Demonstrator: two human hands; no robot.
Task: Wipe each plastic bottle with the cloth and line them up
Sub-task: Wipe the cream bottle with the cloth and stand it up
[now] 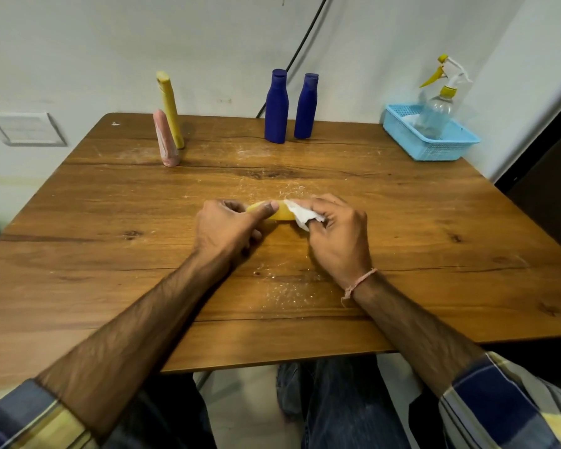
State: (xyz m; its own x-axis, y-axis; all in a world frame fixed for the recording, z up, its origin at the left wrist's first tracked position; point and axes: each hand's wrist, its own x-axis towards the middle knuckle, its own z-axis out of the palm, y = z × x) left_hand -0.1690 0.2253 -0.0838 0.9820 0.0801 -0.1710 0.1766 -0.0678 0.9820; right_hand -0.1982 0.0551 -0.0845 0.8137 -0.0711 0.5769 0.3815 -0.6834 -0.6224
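Left hand (227,230) grip pinches small yellow plastic bottle (274,211) sideways just above wooden table (110,254), steadying it so right hand (339,236), clamped on white cloth (300,214), can rub it.

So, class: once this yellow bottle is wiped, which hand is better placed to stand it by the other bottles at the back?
Probably the left hand. It already grips the yellow bottle, while the right hand is busy holding the cloth. The pink bottle also stands back-left.
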